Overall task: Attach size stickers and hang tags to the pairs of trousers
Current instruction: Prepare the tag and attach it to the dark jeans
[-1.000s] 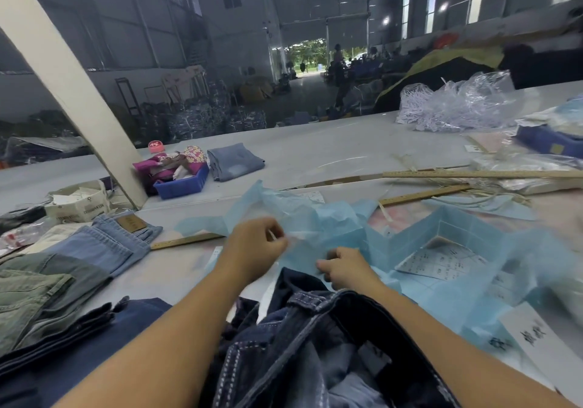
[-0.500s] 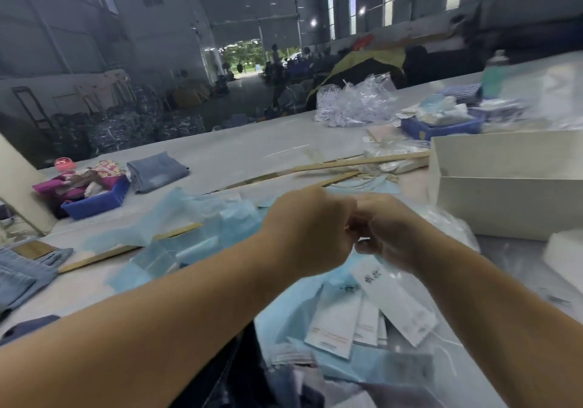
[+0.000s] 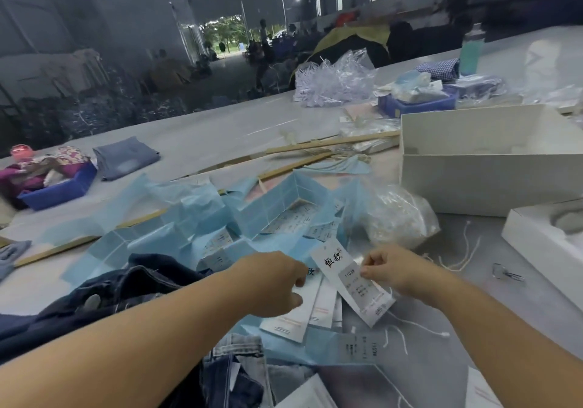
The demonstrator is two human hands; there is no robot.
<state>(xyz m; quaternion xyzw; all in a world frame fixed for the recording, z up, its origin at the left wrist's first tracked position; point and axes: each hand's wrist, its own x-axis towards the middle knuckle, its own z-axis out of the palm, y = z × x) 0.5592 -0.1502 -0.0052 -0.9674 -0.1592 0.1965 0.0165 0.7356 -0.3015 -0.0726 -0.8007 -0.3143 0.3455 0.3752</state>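
Now | right hand [image 3: 389, 270] fingers pinch hang tag [image 3: 350, 281] (edge) | left hand [image 3: 274, 284] fingers curled on tags [image 3: 303, 308]

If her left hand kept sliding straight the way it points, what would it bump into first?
Probably the white paper hang tag with black characters that the right hand pinches; the left hand points right toward it, though depth is unclear.

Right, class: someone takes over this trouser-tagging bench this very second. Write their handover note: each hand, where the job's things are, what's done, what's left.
Right hand: pinches the top hang tag at its edge.
Left hand: fingers curled on the fanned tag stack beneath.
Dark jeans lie bunched, near left; loose strings lie right of the hands; blue backing sheets lie behind.
Done: a tag picked out.
Left: no tag or sticker visible on the jeans yet.
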